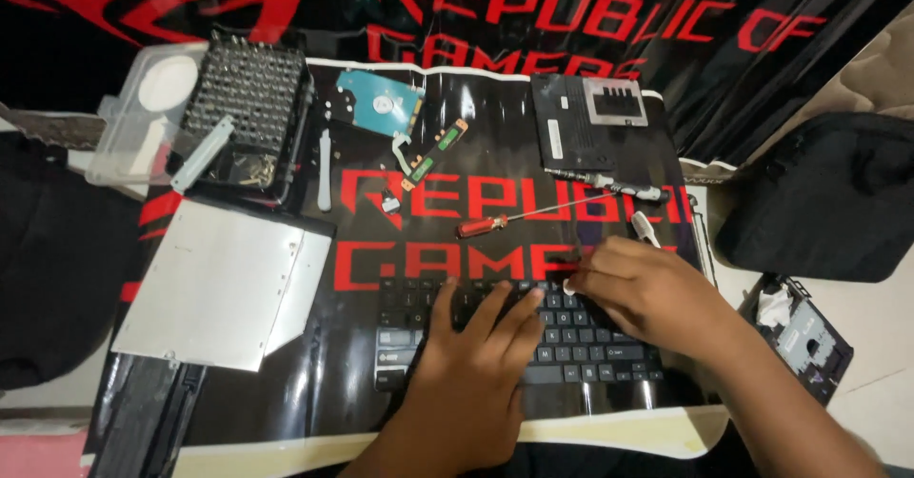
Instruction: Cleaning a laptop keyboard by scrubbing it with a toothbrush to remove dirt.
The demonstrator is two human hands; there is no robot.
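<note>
Being steadied under the flat, spread left hand (473,345), the black keyboard (514,335) is lying at the mat's (314,345) near edge; a small white piece (569,288) is being pinched by the right hand (640,288) at its top row. A careful, steady touch is probably being called for next.

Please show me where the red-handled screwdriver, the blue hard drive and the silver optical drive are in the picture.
red-handled screwdriver (483,224): head view, on its red handle.
blue hard drive (379,103): head view, on its blue top face.
silver optical drive (214,283): head view, on its flat metal cover.
</note>
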